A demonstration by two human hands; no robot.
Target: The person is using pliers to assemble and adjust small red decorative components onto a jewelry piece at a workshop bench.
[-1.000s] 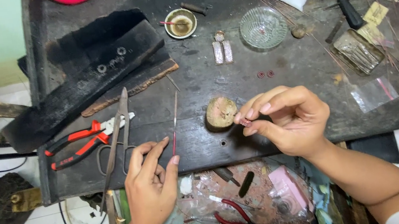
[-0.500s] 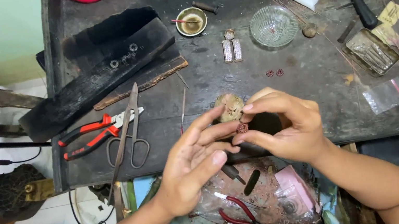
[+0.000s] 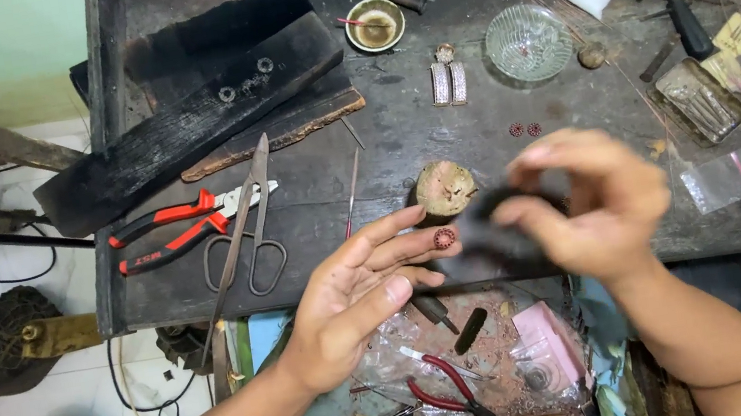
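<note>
I judged a handover under way: my left hand (image 3: 355, 303) lay wide open, the small red ring (image 3: 444, 238) resting on its fingertips above the counter (image 3: 439, 139) edge, while my blurred right hand (image 3: 600, 203), grip unreadable, needed a fine pinch.

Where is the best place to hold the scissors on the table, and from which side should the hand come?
Probably the two ring handles of the scissors, which lie nearest the table edge. Come from the near side: the blades point away, and the red-handled pliers crowd their left.

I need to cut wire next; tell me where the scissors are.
In the head view, the scissors lie on the dark workbench, left of the left hand, beside the red-handled pliers.
</note>
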